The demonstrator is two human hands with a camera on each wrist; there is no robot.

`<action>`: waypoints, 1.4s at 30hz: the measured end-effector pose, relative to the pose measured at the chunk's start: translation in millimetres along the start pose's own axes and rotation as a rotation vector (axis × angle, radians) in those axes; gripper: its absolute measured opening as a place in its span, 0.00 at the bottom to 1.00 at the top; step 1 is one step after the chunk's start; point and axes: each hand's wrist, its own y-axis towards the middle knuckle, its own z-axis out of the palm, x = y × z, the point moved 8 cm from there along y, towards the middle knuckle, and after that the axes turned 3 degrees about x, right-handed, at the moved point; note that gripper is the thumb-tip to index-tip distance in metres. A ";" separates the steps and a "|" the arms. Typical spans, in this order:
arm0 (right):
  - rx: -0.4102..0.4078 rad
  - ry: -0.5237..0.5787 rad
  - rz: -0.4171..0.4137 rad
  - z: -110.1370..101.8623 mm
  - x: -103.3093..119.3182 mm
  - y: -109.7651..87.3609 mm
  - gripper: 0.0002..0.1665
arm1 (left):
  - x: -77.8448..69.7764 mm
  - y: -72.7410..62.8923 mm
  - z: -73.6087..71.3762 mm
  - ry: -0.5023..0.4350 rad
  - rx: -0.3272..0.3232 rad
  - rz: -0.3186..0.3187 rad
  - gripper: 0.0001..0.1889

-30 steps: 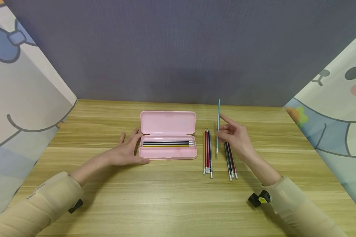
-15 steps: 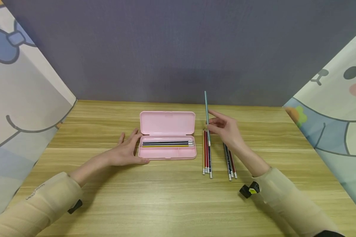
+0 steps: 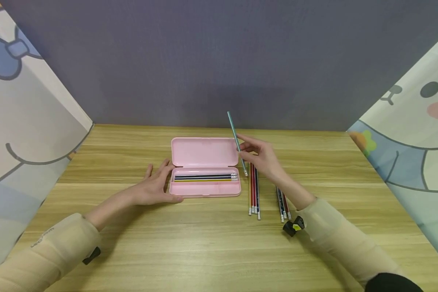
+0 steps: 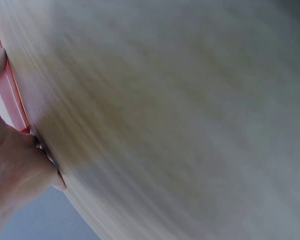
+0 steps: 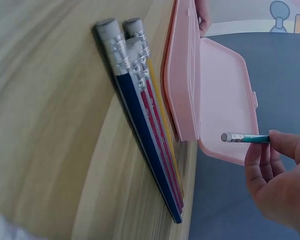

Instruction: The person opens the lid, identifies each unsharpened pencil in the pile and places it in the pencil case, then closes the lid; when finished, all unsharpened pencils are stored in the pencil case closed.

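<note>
A teal pencil (image 3: 237, 140) is pinched between the thumb and fingers of my right hand (image 3: 260, 158), raised near the right end of an open pink pencil case (image 3: 195, 189). The pencil tilts, its eraser end lowest; in the right wrist view that eraser end (image 5: 232, 137) overlaps the case's lid (image 5: 227, 95). Several pencils (image 3: 204, 177) lie side by side in the case's long rear compartment, erasers to the right. My left hand (image 3: 153, 188) rests at the case's left end, fingers spread, thumb along the front corner and fingertips by the hinge side.
Right of the case, a row of pencils (image 3: 254, 194) in yellow, red and dark blue lies on the wooden table (image 3: 204, 243). Farther right is a second small bunch of pencils (image 3: 282, 205), partly under my right forearm. A grey panel (image 3: 219, 61) stands behind the table.
My right hand has moved left with the teal pencil, from above the loose pencils to the case's right end. The pencil has tilted, its top leaning left. The left hand stays put.
</note>
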 end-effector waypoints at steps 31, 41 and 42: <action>0.224 -0.178 -0.143 62.5 14.6 23.3 0.24 | 0.2 0.8 -1.3 0.003 -0.026 0.026 0.52; 0.310 -0.300 -0.190 79.2 14.3 20.9 0.22 | 1.8 1.5 -0.8 0.004 -0.022 0.026 0.52; 0.313 -0.315 -0.202 80.4 13.7 20.8 0.22 | 1.8 1.5 -0.8 0.005 -0.021 0.025 0.52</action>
